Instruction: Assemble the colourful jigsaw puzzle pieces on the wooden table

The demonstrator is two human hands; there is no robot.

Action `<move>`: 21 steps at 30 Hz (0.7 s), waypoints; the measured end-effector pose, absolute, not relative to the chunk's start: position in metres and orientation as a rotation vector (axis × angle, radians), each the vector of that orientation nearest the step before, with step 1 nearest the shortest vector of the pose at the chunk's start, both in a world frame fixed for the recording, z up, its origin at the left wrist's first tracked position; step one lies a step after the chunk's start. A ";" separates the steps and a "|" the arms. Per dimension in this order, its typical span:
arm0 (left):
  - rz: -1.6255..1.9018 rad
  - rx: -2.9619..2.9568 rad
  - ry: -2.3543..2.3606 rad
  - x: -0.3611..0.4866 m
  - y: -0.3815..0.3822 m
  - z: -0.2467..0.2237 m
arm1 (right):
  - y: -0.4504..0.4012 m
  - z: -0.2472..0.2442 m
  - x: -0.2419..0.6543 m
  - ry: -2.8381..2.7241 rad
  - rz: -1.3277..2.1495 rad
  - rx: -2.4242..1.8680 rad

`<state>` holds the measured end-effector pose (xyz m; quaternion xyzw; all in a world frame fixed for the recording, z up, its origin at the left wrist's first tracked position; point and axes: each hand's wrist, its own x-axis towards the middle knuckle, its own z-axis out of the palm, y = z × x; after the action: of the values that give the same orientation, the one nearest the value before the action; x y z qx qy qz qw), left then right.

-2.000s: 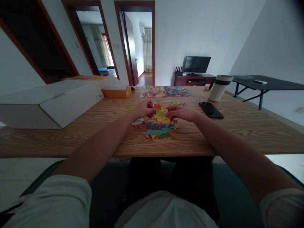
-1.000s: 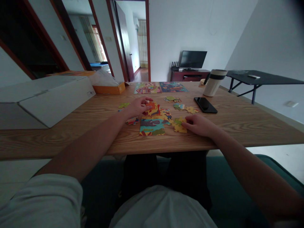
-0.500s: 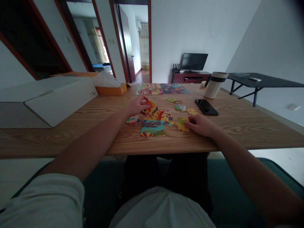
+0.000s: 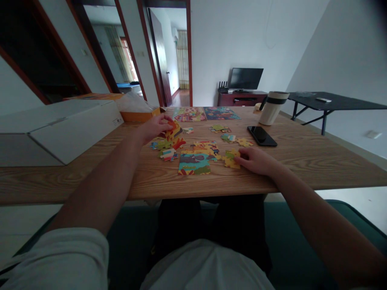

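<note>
My left hand (image 4: pixel 160 124) is closed on a yellow and orange puzzle section (image 4: pixel 174 133), above the left part of the table. Below it lie a green puzzle piece (image 4: pixel 161 144) and a red and white piece (image 4: pixel 168 154). A partly joined puzzle with a hippo picture (image 4: pixel 195 162) lies flat near the front edge, with a yellow section (image 4: pixel 208 148) along its upper side. To its right, the fingers of my right hand (image 4: pixel 246 158) pinch the edge of a yellow and green piece (image 4: pixel 230 158) on the table.
Loose pieces (image 4: pixel 220 128) and two colourful picture sheets (image 4: pixel 190 114) lie farther back. A phone (image 4: pixel 262 136) and a mug (image 4: pixel 273 108) stand at right on the wooden table (image 4: pixel 317 167). A white box (image 4: pixel 78 131) and an orange box (image 4: pixel 139 116) occupy the left.
My left hand has moved left with the yellow and orange section, away from the joined puzzle. My right hand stays nearly where it was.
</note>
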<state>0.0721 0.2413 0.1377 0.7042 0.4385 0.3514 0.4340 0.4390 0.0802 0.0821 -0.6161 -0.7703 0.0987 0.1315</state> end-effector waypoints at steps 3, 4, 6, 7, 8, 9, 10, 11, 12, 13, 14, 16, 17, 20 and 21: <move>0.954 1.692 1.129 0.059 0.245 0.144 | 0.079 0.082 0.439 -2.247 0.303 -1.780; 0.980 1.673 1.143 0.054 0.245 0.146 | 0.079 0.083 0.439 -2.247 0.306 -1.780; 1.042 1.634 1.151 0.046 0.244 0.153 | 0.078 0.083 0.438 -2.243 0.303 -1.782; 1.073 1.612 1.143 0.041 0.243 0.156 | 0.078 0.083 0.438 -2.243 0.298 -1.780; 1.105 1.587 1.131 0.036 0.242 0.160 | 0.077 0.084 0.438 -2.244 0.292 -1.776; 1.136 1.561 1.116 0.031 0.241 0.164 | 0.077 0.084 0.438 -2.246 0.285 -1.773; 1.168 1.535 1.102 0.026 0.241 0.167 | 0.077 0.084 0.438 -2.247 0.279 -1.771; 1.196 1.512 1.089 0.021 0.241 0.169 | 0.077 0.084 0.438 -2.249 0.276 -1.770; 1.223 1.492 1.082 0.016 0.241 0.171 | 0.077 0.084 0.438 -2.250 0.273 -1.771; 1.245 1.477 1.079 0.013 0.242 0.172 | 0.078 0.084 0.438 -2.250 0.274 -1.775; 1.258 1.469 1.080 0.009 0.243 0.173 | 0.078 0.083 0.438 -2.248 0.276 -1.781; 1.237 1.473 1.098 0.005 0.246 0.172 | 0.078 0.083 0.439 -2.245 0.288 -1.793; 1.209 1.482 1.108 0.004 0.247 0.171 | 0.079 0.082 0.439 -2.242 0.294 -1.798; 1.100 1.500 1.185 0.001 0.253 0.165 | 0.079 0.082 0.440 -2.246 0.302 -1.794; 1.063 1.498 1.222 0.000 0.255 0.162 | 0.079 0.082 0.440 -2.247 0.302 -1.791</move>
<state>0.0000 0.2550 0.1621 0.6061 0.4945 0.4301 0.4508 0.4400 0.0788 0.0820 -0.6149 -0.7716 0.1036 0.1257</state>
